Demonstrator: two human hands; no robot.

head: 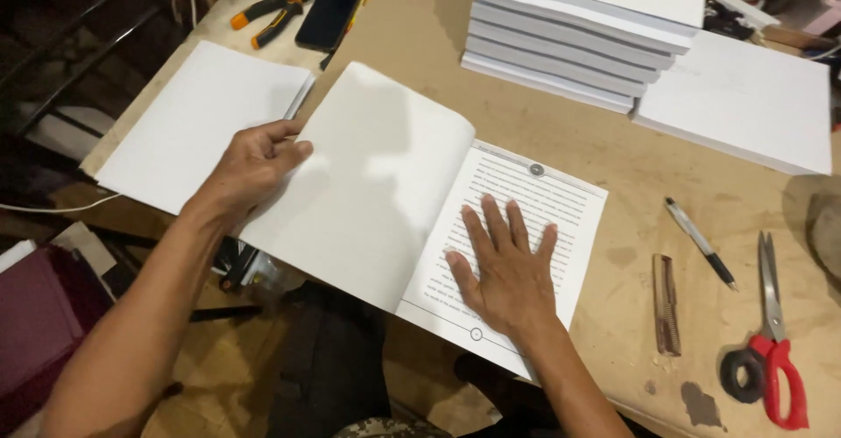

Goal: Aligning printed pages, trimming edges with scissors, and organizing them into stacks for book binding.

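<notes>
An open booklet (pixel 543 201) lies at the near edge of the wooden table (pixel 613 149). Its right page carries printed lines of text. My right hand (pixel 504 267) presses flat on that page, fingers spread. My left hand (pixel 254 166) grips the left edge of the blank white cover sheet (pixel 377 184), which is folded open and arches up to the left. Beneath and to the left of it lies another blank white booklet (pixel 197 114).
A stack of white booklets (pixel 587 31) stands at the back, a flat white block (pixel 745 96) to its right. Red-handled scissors (pixel 771 333), a pen (pixel 701 243) and a brown comb (pixel 667 305) lie at right. A phone (pixel 330 13) and orange pliers (pixel 267 16) sit back left.
</notes>
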